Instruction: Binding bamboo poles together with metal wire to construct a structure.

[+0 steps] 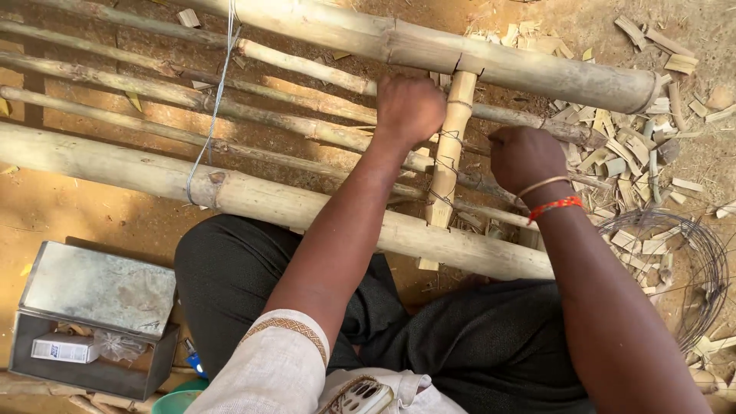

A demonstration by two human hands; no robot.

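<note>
A bamboo frame lies on the dirt in front of me: two thick poles [253, 195] with several thin canes [253, 115] between them. A short bamboo crosspiece [451, 146] is bound across the canes with thin wire. My left hand [409, 107] is closed in a fist on the canes just left of the crosspiece. My right hand [524, 157] is closed just right of it, wearing an orange band and a pale bangle at the wrist. Whatever the fists grip is hidden by the fingers.
A loose wire [215, 100] runs across the canes at the left. A coil of wire [686, 264] lies at the right among bamboo offcuts [636, 153]. An open metal box [96, 322] holding a small carton sits at lower left. My dark trousers fill the foreground.
</note>
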